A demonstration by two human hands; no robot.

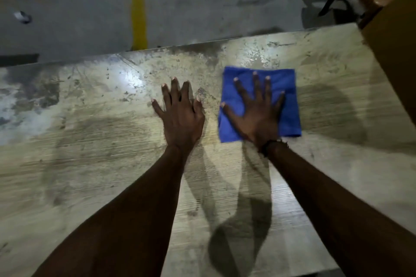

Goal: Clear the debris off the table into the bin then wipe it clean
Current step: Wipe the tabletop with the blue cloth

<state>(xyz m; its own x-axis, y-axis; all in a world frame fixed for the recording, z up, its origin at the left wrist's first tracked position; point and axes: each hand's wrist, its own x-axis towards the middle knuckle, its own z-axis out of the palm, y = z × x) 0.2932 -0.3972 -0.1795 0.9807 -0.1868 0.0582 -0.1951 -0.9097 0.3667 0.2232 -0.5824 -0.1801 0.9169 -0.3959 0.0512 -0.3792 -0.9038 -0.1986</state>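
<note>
Right hand (pixel 258 117) flat on the blue cloth (pixel 286 96), 5 fingers spread wide; cloth sits mid-table (pixel 90 164) near far edge. Left hand (pixel 182 117) flat on bare wood, fingers straight. Press evenly w/ overlapping strokes over the stains.

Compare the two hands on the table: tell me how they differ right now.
The right hand presses flat on the blue cloth; the left hand rests on the bare table, beside the cloth and apart from it. The right hand's fingers are spread wide; the left hand's lie closer together. A dark band circles the right wrist; the left wrist is bare. Both lie palm down, fingers straight, gripping nothing.
</note>
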